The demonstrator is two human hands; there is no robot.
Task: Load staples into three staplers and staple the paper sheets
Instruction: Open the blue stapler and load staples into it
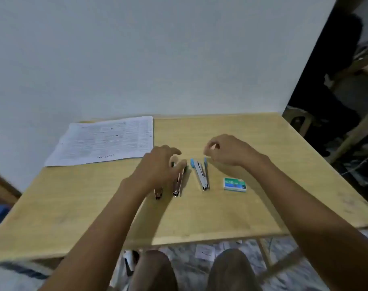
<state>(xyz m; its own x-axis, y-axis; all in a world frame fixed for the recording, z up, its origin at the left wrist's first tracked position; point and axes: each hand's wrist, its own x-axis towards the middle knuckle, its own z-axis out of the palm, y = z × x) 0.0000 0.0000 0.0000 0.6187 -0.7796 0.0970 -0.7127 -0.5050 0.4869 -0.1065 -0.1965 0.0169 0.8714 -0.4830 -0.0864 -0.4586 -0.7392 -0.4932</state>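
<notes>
Reaching forward over the table [220, 217], my left hand [157, 164] sits above the two staplers on the left. The middle stapler [177, 183] lies directly under its fingers, with its long axis running away from me, metal end nearest my body and dark end at my fingertips. The left stapler [158, 193] is mostly hidden beneath my wrist; only its near end shows.

Left hand state: fingers spread and bent, thumb apart from them, one finger apparently resting on the middle stapler's far end. Blur prevents confirming a closed grip.

The blue stapler [202, 175] lies just right of the middle one, roughly parallel to it. Its two arms are splayed in a narrow V, joined at the near end. My right hand [227, 151] hovers just beyond its far tips and is the nearer hand to it.

Right hand state: fingers curled, thumb and forefinger close together. Whether they pinch anything cannot be determined.

The staple box [234, 184] rests right of the blue stapler, apart from it. The paper sheets [107, 140] lie at the far left, well apart. Judgement: the box is the right hand's shorter reach.
</notes>
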